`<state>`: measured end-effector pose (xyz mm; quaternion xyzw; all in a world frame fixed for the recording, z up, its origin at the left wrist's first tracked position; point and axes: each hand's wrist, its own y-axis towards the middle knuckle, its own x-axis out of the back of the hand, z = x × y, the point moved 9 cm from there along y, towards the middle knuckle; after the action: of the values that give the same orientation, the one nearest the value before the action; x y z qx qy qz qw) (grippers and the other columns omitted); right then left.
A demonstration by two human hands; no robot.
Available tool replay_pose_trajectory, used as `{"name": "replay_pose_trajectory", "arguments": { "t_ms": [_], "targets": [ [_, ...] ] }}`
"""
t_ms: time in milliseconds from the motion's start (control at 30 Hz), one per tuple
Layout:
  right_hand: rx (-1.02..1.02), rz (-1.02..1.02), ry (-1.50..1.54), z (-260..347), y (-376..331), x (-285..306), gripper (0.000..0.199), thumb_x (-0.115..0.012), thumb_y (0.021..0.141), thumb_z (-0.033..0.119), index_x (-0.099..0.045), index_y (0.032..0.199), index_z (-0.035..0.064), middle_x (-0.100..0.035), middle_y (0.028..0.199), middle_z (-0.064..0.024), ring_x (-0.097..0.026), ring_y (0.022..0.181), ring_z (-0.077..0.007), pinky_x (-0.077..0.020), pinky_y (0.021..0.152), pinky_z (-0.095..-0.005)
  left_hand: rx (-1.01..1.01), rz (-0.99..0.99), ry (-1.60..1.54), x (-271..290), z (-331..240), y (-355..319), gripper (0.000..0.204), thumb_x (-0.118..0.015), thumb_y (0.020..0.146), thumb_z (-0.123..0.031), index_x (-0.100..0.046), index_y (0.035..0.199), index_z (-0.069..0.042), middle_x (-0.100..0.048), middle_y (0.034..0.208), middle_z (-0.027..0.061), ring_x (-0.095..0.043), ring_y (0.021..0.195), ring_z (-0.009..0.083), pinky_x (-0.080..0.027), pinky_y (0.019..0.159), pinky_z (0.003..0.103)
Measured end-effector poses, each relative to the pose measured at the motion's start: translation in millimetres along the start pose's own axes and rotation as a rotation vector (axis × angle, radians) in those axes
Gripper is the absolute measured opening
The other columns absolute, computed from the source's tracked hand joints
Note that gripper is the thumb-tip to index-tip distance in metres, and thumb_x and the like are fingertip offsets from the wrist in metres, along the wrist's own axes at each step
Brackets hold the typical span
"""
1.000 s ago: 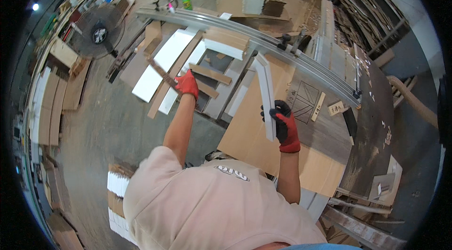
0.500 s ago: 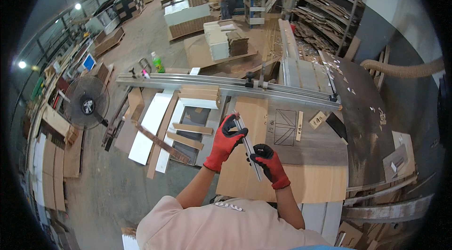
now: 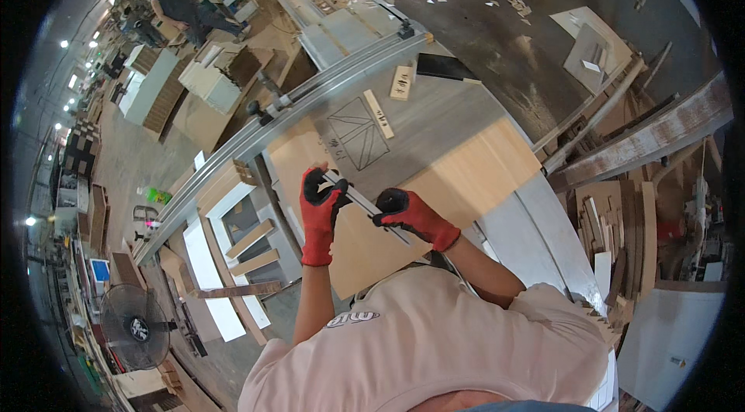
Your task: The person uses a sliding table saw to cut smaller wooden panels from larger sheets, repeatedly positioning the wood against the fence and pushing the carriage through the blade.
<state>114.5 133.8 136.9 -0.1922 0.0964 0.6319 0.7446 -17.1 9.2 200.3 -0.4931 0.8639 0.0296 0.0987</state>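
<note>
A narrow pale grey strip (image 3: 362, 201) slants between my hands, above a light wood-coloured board. Its upper end is gripped by my left hand (image 3: 320, 214), in a red glove with black palm and fingers, thumb and fingers curled round it. My right hand (image 3: 419, 218), gloved alike, pinches the strip lower down; its lower end sticks out past the fingers. Under both hands lies the light wood board (image 3: 361, 257). Adjoining it is a grey wood-grain surface (image 3: 434, 129) with a drawn rectangle of crossing lines. Two small marked wood pieces (image 3: 379, 114) rest there.
A long metal rail (image 3: 341, 86) with clamps crosses beyond the board. White panels (image 3: 211, 288) and wood strips lie to the left, near a standing fan (image 3: 138, 327). Another person (image 3: 180, 7) stands far left. A brown table (image 3: 481, 16) with scraps stands far right.
My view has swung to the right, so the workbench appears turned and the fan lower left. Both hands still hold the strip over the board.
</note>
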Motion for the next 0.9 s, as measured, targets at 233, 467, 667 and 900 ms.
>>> {"name": "replay_pose_trajectory", "arguments": {
  "t_ms": [233,467,667,900],
  "targets": [
    [0.152,-0.519,-0.813,53,-17,156,0.035,-0.079,0.071,0.013,-0.065,0.102,0.0047,-0.068,0.090,-0.0087,-0.065,0.085,-0.0221,-0.0512,0.076,-0.0368,-0.359,0.141,0.504,-105,52,55,0.061,-0.073,0.081,-0.003,-0.050,0.137,-0.010,-0.053,0.133,0.0096,-0.054,0.118,0.0248,-0.050,0.094,0.038],
    [0.228,-0.746,-1.528,88,44,314,0.060,-0.076,0.071,0.023,-0.057,0.127,0.0101,-0.064,0.117,-0.0138,-0.060,0.108,-0.0347,-0.0473,0.092,-0.0462,-0.696,0.425,1.012,-239,130,131,0.055,-0.070,0.083,-0.024,-0.053,0.134,-0.016,-0.051,0.134,0.0150,-0.053,0.117,0.0334,-0.046,0.094,0.044],
    [0.243,-0.695,-1.803,110,91,351,0.065,-0.077,0.073,0.029,-0.054,0.132,0.0114,-0.057,0.130,-0.0144,-0.053,0.120,-0.0356,-0.0440,0.098,-0.0485,-0.730,0.384,1.325,-296,168,214,0.045,-0.066,0.083,-0.023,-0.057,0.127,-0.016,-0.050,0.136,0.0122,-0.056,0.111,0.0307,-0.047,0.085,0.043],
    [-0.077,-1.250,-1.388,123,46,425,0.070,-0.074,0.077,0.044,-0.053,0.132,0.0075,-0.061,0.124,-0.0207,-0.057,0.116,-0.0384,-0.0461,0.096,-0.0492,-0.638,0.352,1.192,-302,182,242,0.046,-0.070,0.079,-0.024,-0.058,0.122,-0.015,-0.049,0.137,0.0136,-0.056,0.114,0.0320,-0.047,0.088,0.045]
  ]
}}
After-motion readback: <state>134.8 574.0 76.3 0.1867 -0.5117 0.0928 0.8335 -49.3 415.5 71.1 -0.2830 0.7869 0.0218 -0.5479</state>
